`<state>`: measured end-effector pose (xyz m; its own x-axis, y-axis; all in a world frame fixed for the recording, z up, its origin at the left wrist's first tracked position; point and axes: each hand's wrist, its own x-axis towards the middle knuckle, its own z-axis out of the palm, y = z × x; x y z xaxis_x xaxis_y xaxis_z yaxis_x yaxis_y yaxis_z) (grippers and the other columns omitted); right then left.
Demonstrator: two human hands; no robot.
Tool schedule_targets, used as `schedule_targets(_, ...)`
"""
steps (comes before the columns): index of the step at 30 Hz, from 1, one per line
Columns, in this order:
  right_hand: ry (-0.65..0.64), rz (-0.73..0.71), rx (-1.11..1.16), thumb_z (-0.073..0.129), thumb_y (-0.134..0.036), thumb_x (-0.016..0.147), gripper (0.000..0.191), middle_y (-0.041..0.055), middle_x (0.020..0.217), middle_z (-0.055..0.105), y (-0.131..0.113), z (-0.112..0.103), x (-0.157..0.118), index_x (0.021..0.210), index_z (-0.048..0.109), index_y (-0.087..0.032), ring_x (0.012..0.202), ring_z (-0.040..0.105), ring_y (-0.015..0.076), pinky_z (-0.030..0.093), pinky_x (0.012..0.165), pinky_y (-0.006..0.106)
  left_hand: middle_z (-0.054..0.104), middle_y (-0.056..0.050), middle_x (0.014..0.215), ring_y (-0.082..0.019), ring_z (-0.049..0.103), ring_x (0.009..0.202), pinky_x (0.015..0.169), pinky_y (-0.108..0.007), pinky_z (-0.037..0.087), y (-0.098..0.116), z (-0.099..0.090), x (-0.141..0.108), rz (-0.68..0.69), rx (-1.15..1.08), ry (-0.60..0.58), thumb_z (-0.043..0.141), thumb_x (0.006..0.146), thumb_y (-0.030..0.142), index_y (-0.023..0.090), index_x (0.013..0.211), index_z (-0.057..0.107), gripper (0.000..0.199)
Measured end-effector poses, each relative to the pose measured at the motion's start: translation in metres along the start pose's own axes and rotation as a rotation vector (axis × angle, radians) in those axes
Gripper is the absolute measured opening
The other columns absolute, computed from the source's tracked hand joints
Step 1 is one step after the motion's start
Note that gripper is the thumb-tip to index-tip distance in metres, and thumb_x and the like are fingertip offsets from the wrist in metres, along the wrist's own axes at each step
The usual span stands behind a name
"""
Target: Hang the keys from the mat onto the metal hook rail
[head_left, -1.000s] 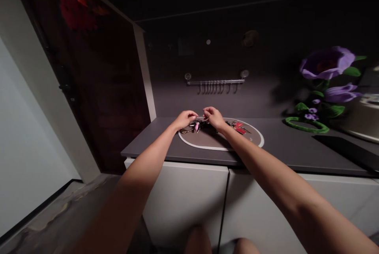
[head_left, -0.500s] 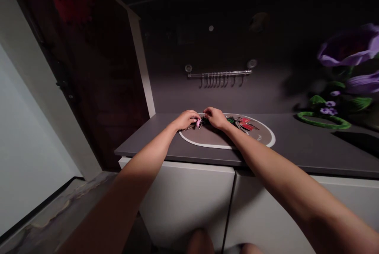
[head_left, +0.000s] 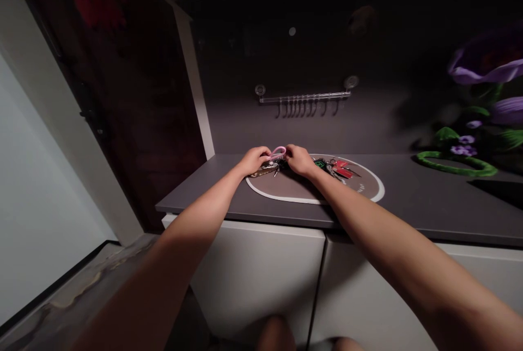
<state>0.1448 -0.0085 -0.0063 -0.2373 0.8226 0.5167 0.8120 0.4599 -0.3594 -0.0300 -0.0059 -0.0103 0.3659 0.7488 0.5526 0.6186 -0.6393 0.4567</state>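
My left hand [head_left: 254, 161] is closed, thumb and fingers pinching one end of a pink looped strap [head_left: 279, 149]. At the strap's other end, my right hand [head_left: 299, 160] is closed too, its fingertips partly hidden behind the hand. The strap arches up between the two hands. Below the left hand lie metal keys [head_left: 267, 170] and a brown piece on an oval mat [head_left: 278, 197] with a white rim. To the right of my right hand, a black and green tag [head_left: 320, 164] and keys with red tags [head_left: 342, 169] rest on the same mat.
The mat lies on a dark grey counter [head_left: 196, 193] above white cabinet doors [head_left: 261, 264]. A clear hook rail [head_left: 306, 98] is fixed to the wall behind. Purple artificial flowers [head_left: 486, 67] with a green ring base [head_left: 455, 164] stand at the right. A dark door [head_left: 134, 122] is at the left.
The pink piece, bunched at my left hand before, now shows as a raised loop between both hands. The left hand has come off the keys a little, and the view has shifted slightly.
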Motion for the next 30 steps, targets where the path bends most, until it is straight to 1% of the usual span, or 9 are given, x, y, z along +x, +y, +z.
schedule_targets(2,0.017,0.003,0.024,0.047,-0.016,0.079,0.022,0.01,0.094,0.066,0.001,0.001,0.001,0.095,0.062,-0.014,0.085,0.058,0.0162,0.04,0.075,0.023,0.064,-0.003,0.078,-0.014,0.057,0.075,0.074,-0.026,0.043,-0.002,0.002,0.001,-0.057,-0.126,0.036,0.052,0.074,0.016,0.014,0.078,0.059,0.008)
schedule_targets(7,0.025,-0.022,0.074,0.049,-0.014,0.078,0.021,0.009,0.093,0.067,0.003,0.004,0.003,0.092,0.064,-0.016,0.085,0.059,0.0164,0.041,0.077,0.024,0.065,-0.003,0.073,-0.012,0.06,0.07,0.075,-0.028,0.044,-0.009,0.006,0.007,-0.188,-0.557,0.146,0.053,0.076,0.015,0.013,0.078,0.053,0.002)
schedule_targets(10,0.023,-0.032,0.078,0.049,-0.014,0.077,0.02,0.0084,0.091,0.067,0.003,0.004,0.003,0.091,0.064,-0.016,0.084,0.059,0.0163,0.041,0.077,0.025,0.066,-0.003,0.072,-0.011,0.061,0.067,0.076,-0.03,0.046,-0.007,0.004,0.008,-0.242,-0.736,0.223,0.056,0.077,0.017,0.014,0.078,0.05,0.007)
schedule_targets(13,0.029,-0.046,0.086,0.05,-0.015,0.077,0.02,0.0082,0.09,0.067,0.001,0.004,0.003,0.091,0.064,-0.016,0.083,0.058,0.0162,0.041,0.077,0.025,0.066,-0.004,0.073,-0.012,0.062,0.065,0.074,-0.032,0.048,-0.001,0.0,0.007,-0.324,-0.88,0.268,0.057,0.077,0.018,0.014,0.081,0.049,0.01)
schedule_targets(16,0.032,-0.054,0.107,0.05,-0.015,0.077,0.019,0.0077,0.089,0.066,-0.002,0.003,0.002,0.091,0.064,-0.016,0.082,0.058,0.0159,0.04,0.077,0.025,0.066,-0.005,0.075,-0.012,0.063,0.066,0.073,-0.033,0.049,0.003,-0.003,0.006,-0.361,-0.985,0.278,0.057,0.078,0.017,0.013,0.082,0.048,0.01)
schedule_targets(23,0.058,-0.096,0.254,0.05,-0.025,0.079,0.017,0.0043,0.086,0.066,-0.011,0.001,-0.003,0.089,0.063,-0.017,0.078,0.057,0.0138,0.041,0.075,0.025,0.065,-0.006,0.078,-0.014,0.065,0.073,0.079,-0.036,0.05,0.004,-0.004,0.006,-0.361,-1.18,0.287,0.052,0.081,0.014,0.013,0.078,0.047,0.006)
schedule_targets(30,0.059,-0.115,0.319,0.05,-0.031,0.08,0.02,0.0035,0.081,0.065,-0.013,0.001,-0.004,0.087,0.062,-0.017,0.073,0.055,0.0127,0.04,0.071,0.024,0.065,-0.005,0.081,-0.014,0.065,0.079,0.083,-0.036,0.049,0.007,-0.005,0.006,-0.338,-1.272,0.282,0.048,0.084,0.012,0.013,0.077,0.047,0.007)
